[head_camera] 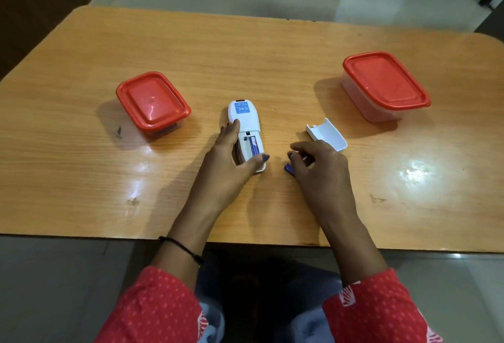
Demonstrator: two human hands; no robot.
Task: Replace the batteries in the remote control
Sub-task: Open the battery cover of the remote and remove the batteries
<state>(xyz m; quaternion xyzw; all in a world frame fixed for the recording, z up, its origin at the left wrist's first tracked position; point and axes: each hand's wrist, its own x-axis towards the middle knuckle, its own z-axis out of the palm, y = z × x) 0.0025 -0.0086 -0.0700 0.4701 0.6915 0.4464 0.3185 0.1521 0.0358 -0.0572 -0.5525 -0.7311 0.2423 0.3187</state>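
A white remote control (pixel 245 119) lies face down at the middle of the wooden table (pixel 245 56), its battery bay open. One blue battery (pixel 255 145) sits in the bay. My left hand (pixel 231 162) grips the remote's near end, fingers along its left side and thumb across the bottom. My right hand (pixel 319 168) is just right of the remote, fingers curled around a second blue battery (pixel 289 169) whose end shows under the hand. The white battery cover (pixel 327 134) lies on the table beyond my right hand.
A small clear box with a red lid (pixel 152 102) stands to the left of the remote. A larger red-lidded clear box (pixel 384 83) stands at the right. The table's near edge runs just below my forearms.
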